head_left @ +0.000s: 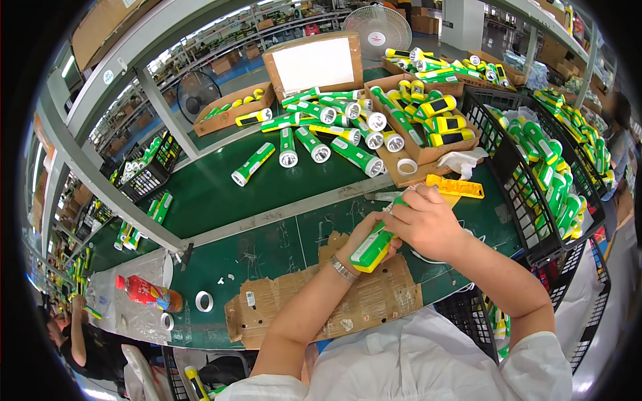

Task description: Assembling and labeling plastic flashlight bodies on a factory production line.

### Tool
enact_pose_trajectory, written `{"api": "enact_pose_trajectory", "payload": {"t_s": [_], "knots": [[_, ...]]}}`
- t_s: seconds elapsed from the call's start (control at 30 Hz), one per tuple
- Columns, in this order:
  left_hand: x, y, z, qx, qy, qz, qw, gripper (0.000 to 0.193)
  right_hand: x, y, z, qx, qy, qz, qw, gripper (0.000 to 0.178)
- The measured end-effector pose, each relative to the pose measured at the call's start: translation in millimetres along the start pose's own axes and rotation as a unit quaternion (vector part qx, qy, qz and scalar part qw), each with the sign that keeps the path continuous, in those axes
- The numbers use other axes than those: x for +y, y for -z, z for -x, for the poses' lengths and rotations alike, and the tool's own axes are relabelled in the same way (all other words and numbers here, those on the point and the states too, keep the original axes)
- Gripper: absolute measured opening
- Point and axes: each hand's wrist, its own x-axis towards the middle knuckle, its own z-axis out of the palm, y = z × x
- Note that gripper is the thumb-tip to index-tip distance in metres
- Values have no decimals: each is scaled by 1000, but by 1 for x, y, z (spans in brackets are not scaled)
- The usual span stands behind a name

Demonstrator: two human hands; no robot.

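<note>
- Your left hand (357,240) is wrapped round a flashlight (370,250), just right of frame center
- Your right hand (428,224) is clamped on its upper end, so they're together there
- Cardboard (381,292) at lower center, bottle (148,294) at lower left

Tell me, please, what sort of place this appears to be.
It looks like a factory floor, probably for assembly or packing: matching green-and-yellow flashlights spread over a green work surface, a black crate full of more, and a large fan.
</note>
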Motion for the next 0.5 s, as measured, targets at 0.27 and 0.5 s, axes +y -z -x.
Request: {"api": "enact_pose_trajectory", "payload": {"t_s": [0.27,0.5], "knots": [[-2,6,-11,154,-24,-110,982,39,2,-8,14,-31,-19,14,999,11],[4,-3,-10,208,-126,-199,949,39,-19,-16,52,-182,-242,-312,900,12]]}}
